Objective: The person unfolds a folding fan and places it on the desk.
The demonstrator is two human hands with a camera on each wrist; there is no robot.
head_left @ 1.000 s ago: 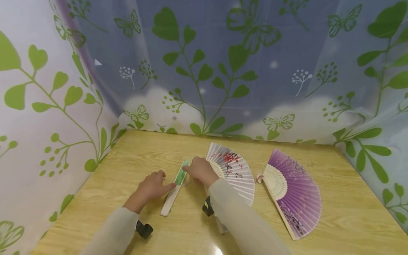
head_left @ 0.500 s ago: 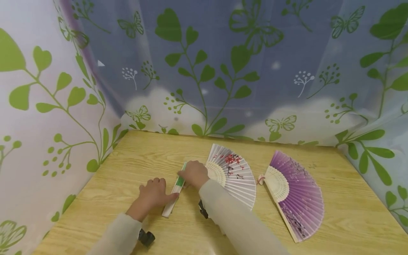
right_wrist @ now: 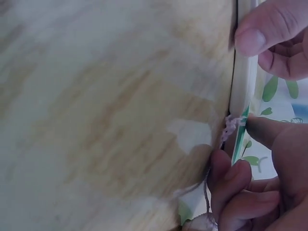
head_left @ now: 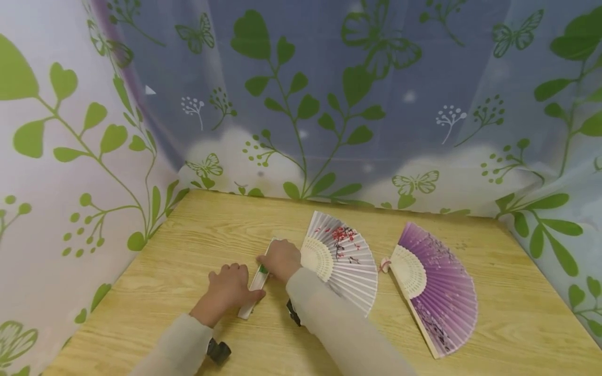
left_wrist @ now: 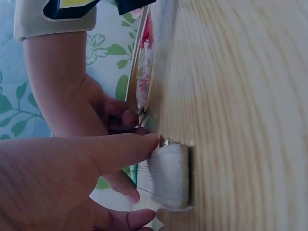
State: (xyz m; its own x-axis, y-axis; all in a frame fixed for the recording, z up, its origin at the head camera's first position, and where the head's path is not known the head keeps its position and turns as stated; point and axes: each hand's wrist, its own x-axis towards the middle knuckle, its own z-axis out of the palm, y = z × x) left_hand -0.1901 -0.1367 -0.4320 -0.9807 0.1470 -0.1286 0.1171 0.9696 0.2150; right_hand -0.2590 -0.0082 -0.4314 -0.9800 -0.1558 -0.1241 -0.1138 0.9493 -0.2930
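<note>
A folded hand fan (head_left: pixel 254 293) lies slanted on the table, its pale end facing me. My left hand (head_left: pixel 228 290) holds its near part, the thumb along the right edge and the fingers across on the left. My right hand (head_left: pixel 282 258) grips the fan farther up, around a green part (right_wrist: pixel 239 137) that is mostly hidden beneath the fingers. In the right wrist view a pale pink braided cord (right_wrist: pixel 231 129) hangs beside that green part. The left wrist view shows the fan's stacked ribs (left_wrist: pixel 166 175) end-on, close to the left thumb.
An open white fan with red blossoms (head_left: pixel 348 266) lies just right of my right hand. Farther right is an open purple fan (head_left: pixel 444 287) with a small tassel (head_left: pixel 385 265). A patterned curtain (head_left: pixel 329 120) borders the wooden table (head_left: pixel 183 240) behind.
My right hand has slid down along the folded fan toward the left hand, covering more of the green part. The left hand has shifted slightly nearer and right. Both open fans stay put.
</note>
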